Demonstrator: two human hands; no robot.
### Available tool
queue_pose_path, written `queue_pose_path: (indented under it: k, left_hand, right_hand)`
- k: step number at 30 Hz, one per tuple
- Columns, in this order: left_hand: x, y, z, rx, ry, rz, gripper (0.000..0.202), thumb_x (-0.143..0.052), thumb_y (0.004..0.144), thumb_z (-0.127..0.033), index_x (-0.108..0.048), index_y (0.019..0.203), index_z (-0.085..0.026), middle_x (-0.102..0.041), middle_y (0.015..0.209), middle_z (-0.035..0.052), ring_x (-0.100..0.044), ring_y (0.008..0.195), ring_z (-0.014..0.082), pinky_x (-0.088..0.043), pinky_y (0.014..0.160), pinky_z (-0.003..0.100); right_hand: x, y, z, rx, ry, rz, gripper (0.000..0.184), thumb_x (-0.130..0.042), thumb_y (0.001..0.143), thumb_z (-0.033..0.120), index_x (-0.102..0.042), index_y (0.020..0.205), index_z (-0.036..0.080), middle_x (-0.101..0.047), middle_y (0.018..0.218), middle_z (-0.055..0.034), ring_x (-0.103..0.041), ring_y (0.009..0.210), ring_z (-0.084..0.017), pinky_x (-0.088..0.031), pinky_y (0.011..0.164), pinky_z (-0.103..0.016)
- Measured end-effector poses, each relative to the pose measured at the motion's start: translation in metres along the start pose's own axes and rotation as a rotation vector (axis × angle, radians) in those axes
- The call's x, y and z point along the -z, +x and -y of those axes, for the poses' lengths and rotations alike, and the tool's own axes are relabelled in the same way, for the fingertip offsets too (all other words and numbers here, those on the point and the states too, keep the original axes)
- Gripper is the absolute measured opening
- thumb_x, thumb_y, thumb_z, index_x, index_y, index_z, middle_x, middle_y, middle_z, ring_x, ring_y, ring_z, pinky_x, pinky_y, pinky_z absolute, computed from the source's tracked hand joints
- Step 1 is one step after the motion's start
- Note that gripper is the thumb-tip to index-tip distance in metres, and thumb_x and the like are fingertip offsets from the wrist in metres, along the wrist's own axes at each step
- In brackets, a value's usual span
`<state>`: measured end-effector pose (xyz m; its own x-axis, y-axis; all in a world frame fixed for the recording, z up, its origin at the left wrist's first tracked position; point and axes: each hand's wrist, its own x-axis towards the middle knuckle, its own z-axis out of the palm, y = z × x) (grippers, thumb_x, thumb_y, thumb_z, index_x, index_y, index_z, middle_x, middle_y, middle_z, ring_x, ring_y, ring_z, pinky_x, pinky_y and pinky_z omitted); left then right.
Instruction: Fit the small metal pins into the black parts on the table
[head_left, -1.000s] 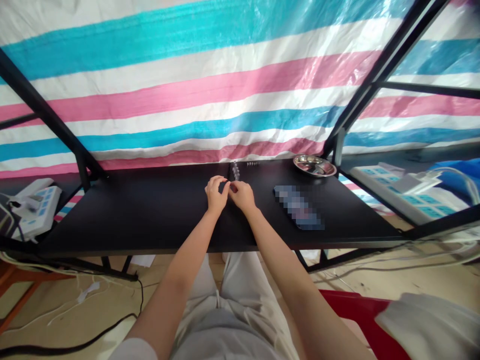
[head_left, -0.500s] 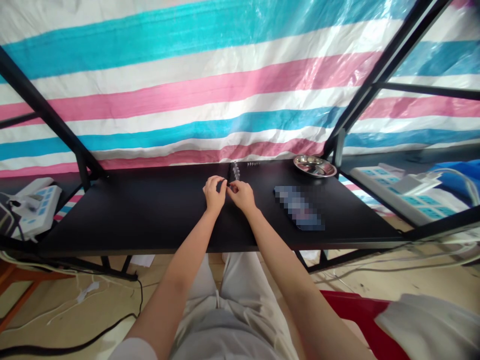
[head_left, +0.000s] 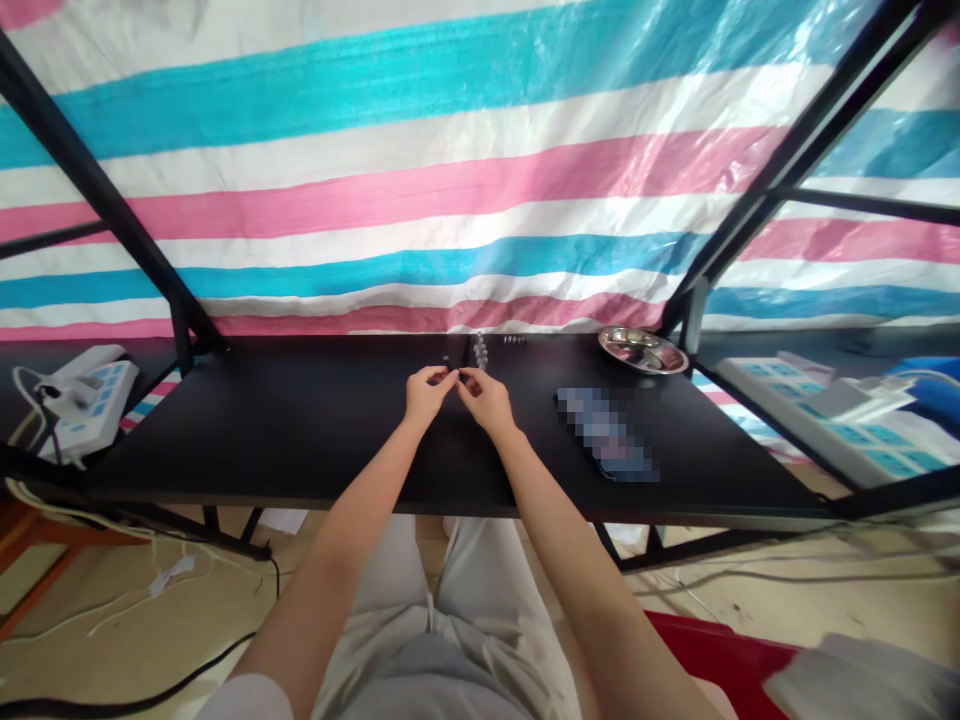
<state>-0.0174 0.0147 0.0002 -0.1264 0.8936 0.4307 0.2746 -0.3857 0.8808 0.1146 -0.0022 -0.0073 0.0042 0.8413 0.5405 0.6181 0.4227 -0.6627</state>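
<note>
**Both hands pinch a tiny part over the black table**

Left hand (head_left: 424, 396) and right hand (head_left: 487, 399) meet at mid table, fingertips nearly touching. Left fingers (head_left: 442, 376) are narrow, thumb and index pinched together; right fingers (head_left: 466, 377) are narrow too, pinched the same way. A tiny dark part (head_left: 454, 375) sits right between the two sets of fingertips, too small to tell what it is or which hand carries it. Both forearms reach in from the near edge of the black table (head_left: 300, 430).

Just beyond the fingertips: a short upright row of small clear pieces (head_left: 479, 350) and one small dark bit (head_left: 446, 359) slightly left of it. Further beyond and right of the fingers, a line of tiny dark items (head_left: 514, 340) near the far table edge. Well right of the right fingers lies a flat blurred-out object (head_left: 609, 435), and past it a shallow metal dish (head_left: 643, 350) at the far right corner. Far left of the left fingers, off the table, a white power strip (head_left: 88, 393) with cables. Striped tarp (head_left: 450, 180) hangs behind everything.
</note>
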Motion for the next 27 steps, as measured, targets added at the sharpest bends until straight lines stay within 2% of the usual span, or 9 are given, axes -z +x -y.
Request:
queue_pose_path:
  k: [2, 4, 9, 11, 13, 15, 18, 27]
  left_hand:
    - [0.022, 0.013, 0.007, 0.073, 0.035, -0.030, 0.024, -0.067, 0.066, -0.036, -0.068, 0.076, -0.014, -0.068, 0.071, 0.0056, -0.062, 0.067, 0.0170, -0.050, 0.068, 0.030]
    - [0.055, 0.028, 0.015, 0.136, 0.150, -0.089, 0.025, -0.066, 0.067, -0.035, -0.068, 0.078, -0.013, -0.069, 0.074, 0.0072, -0.063, 0.070, 0.0177, -0.049, 0.070, 0.029]
    - [0.148, 0.057, 0.032, 0.310, 0.696, -0.194, 0.023, -0.063, 0.070, -0.034, -0.069, 0.085, -0.018, -0.070, 0.086, 0.0060, -0.062, 0.088, 0.0221, -0.042, 0.085, 0.035]
    - [0.175, 0.061, 0.036, 0.399, 0.829, -0.231, 0.022, -0.062, 0.071, -0.036, -0.068, 0.086, -0.020, -0.069, 0.092, 0.0049, -0.060, 0.094, 0.0246, -0.038, 0.089, 0.038]
    - [0.194, 0.062, 0.039, 0.468, 0.902, -0.257, 0.022, -0.061, 0.071, -0.036, -0.068, 0.086, -0.021, -0.068, 0.096, 0.0054, -0.058, 0.098, 0.0264, -0.035, 0.089, 0.040]
    - [0.204, 0.061, 0.044, 0.518, 0.941, -0.266, 0.023, -0.060, 0.071, -0.036, -0.068, 0.086, -0.021, -0.068, 0.097, 0.0064, -0.057, 0.099, 0.0273, -0.034, 0.089, 0.041]
    - [0.211, 0.060, 0.051, 0.573, 0.959, -0.260, 0.024, -0.061, 0.069, -0.037, -0.068, 0.086, -0.022, -0.068, 0.095, 0.0068, -0.057, 0.099, 0.0273, -0.033, 0.089, 0.040]
    - [0.210, 0.061, 0.059, 0.577, 0.992, -0.232, 0.023, -0.061, 0.069, -0.037, -0.068, 0.085, -0.023, -0.067, 0.096, 0.0063, -0.056, 0.098, 0.0267, -0.033, 0.089, 0.041]
  right_hand:
    - [-0.001, 0.000, 0.000, -0.002, 0.020, 0.009, 0.033, -0.049, 0.079, 0.037, -0.062, 0.101, 0.016, -0.057, 0.064, 0.0000, -0.051, 0.056, -0.012, -0.042, 0.061, -0.024]
    - [0.000, -0.001, 0.000, -0.014, 0.014, 0.020, 0.032, -0.048, 0.079, 0.036, -0.062, 0.100, 0.016, -0.059, 0.065, -0.0007, -0.052, 0.058, -0.012, -0.042, 0.062, -0.024]
    - [0.001, -0.001, 0.000, -0.020, -0.008, 0.060, 0.028, -0.046, 0.079, 0.033, -0.064, 0.095, 0.018, -0.061, 0.068, -0.0021, -0.054, 0.059, -0.013, -0.042, 0.061, -0.026]
    - [0.001, -0.001, -0.001, -0.016, -0.006, 0.065, 0.028, -0.046, 0.079, 0.032, -0.064, 0.095, 0.018, -0.062, 0.068, -0.0024, -0.054, 0.059, -0.014, -0.042, 0.061, -0.026]
    - [0.001, -0.001, -0.002, -0.019, -0.004, 0.058, 0.028, -0.045, 0.079, 0.032, -0.064, 0.094, 0.018, -0.062, 0.068, -0.0026, -0.054, 0.058, -0.014, -0.042, 0.060, -0.026]
    - [0.001, -0.001, -0.004, -0.023, -0.005, 0.050, 0.028, -0.044, 0.079, 0.032, -0.064, 0.093, 0.017, -0.062, 0.068, -0.0029, -0.054, 0.058, -0.014, -0.042, 0.060, -0.026]
    - [0.001, -0.001, -0.005, -0.024, -0.002, 0.043, 0.028, -0.044, 0.079, 0.032, -0.064, 0.092, 0.017, -0.063, 0.069, -0.0032, -0.055, 0.059, -0.014, -0.043, 0.061, -0.027]
    - [0.002, -0.002, -0.003, -0.033, 0.003, 0.030, 0.028, -0.044, 0.079, 0.031, -0.064, 0.092, 0.017, -0.062, 0.067, -0.0031, -0.055, 0.058, -0.014, -0.043, 0.061, -0.026]
